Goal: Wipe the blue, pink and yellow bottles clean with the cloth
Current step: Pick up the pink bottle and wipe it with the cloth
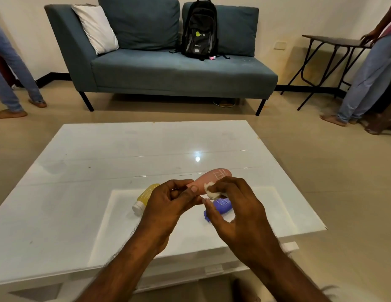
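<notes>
My left hand (168,201) grips the near end of the pink bottle (214,177) and holds it above the white table (103,171). My right hand (231,203) pinches a small white cloth (211,190) and presses it against the pink bottle's side. The yellow bottle (144,197) with a white cap lies on the table to the left, partly behind my left hand. The blue bottle (220,207) lies on the table under my right hand, mostly hidden by its fingers.
A blue sofa (168,68) with a black backpack (200,29) and a white pillow (95,27) stands beyond the table. A folding side table (334,43) is at the far right. Two people stand at the left and right edges.
</notes>
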